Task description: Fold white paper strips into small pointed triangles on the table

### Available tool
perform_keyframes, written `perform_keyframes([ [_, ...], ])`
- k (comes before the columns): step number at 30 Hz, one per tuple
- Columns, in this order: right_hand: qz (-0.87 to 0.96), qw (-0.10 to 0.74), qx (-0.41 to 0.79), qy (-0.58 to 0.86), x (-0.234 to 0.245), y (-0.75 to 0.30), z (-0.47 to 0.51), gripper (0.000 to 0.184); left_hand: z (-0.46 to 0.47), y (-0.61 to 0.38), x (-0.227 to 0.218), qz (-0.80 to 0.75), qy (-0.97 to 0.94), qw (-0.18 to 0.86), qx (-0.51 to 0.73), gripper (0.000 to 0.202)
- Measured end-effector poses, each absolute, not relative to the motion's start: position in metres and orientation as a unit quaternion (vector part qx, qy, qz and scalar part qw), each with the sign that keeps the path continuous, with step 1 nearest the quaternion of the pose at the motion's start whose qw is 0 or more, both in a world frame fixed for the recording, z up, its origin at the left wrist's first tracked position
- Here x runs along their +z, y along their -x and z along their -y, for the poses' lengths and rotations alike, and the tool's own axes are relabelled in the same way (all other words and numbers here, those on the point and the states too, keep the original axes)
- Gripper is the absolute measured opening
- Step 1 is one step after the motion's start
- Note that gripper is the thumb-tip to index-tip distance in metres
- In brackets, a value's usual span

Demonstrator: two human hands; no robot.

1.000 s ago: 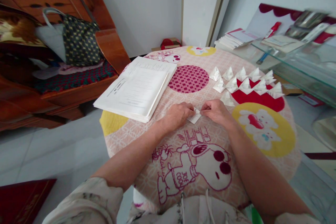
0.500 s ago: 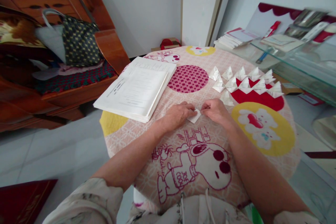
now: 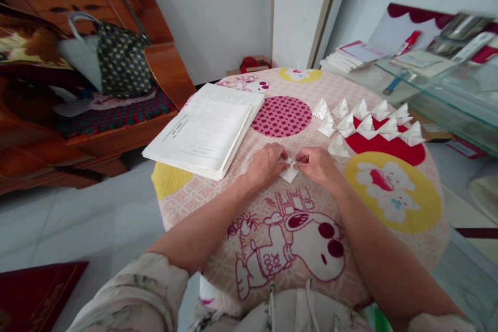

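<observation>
A small folded piece of white paper lies on the cloth-covered round table. My left hand grips its left edge, fingers curled over it. From the other side my right hand pinches the paper's upper right part between thumb and forefinger. Just beyond the right hand stand several pointed folded-paper pieces in rows, one of them nearest to it. To the left of my hands lies a stack of printed paper sheets.
A glass shelf with papers, a red marker and metal containers runs along the right. On the left is a wooden bench holding a dark patterned bag. A red box sits behind the table.
My right hand has moved slightly left, closer to my left hand, and now pinches the folded paper. The whole view has shifted a little.
</observation>
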State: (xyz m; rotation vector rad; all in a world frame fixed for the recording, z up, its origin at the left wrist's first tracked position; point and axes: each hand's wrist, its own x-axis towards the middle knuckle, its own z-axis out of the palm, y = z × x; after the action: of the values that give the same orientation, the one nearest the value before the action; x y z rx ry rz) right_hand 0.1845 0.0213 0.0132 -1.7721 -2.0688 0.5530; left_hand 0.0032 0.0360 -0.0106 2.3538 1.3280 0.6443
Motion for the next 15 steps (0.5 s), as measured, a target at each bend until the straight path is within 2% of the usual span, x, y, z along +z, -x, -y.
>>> perform_keyframes([
  [3, 0.735, 0.186, 0.209, 0.618, 0.013, -0.187, -0.022, 0.004, -0.041, -0.008, -0.01, -0.496, -0.815, 0.195, 0.228, 0.026],
  [6, 0.748, 0.212, 0.244, 0.579, 0.007, -0.195, -0.025, 0.002, -0.045, -0.007, -0.009, -0.488, -0.8, 0.26, 0.234, 0.03],
  [9, 0.741, 0.248, 0.321, 0.535, 0.001, -0.206, -0.028, 0.015, -0.046, -0.002, -0.01, -0.459, -0.754, 0.375, 0.283, 0.029],
  [12, 0.694, 0.293, 0.4, 0.522, 0.0, -0.214, -0.03, 0.03, -0.047, 0.004, -0.012, -0.4, -0.698, 0.486, 0.341, 0.02],
  [15, 0.665, 0.354, 0.446, 0.483, 0.006, -0.212, -0.028, 0.035, -0.048, 0.01, -0.012, -0.362, -0.657, 0.538, 0.385, 0.021],
])
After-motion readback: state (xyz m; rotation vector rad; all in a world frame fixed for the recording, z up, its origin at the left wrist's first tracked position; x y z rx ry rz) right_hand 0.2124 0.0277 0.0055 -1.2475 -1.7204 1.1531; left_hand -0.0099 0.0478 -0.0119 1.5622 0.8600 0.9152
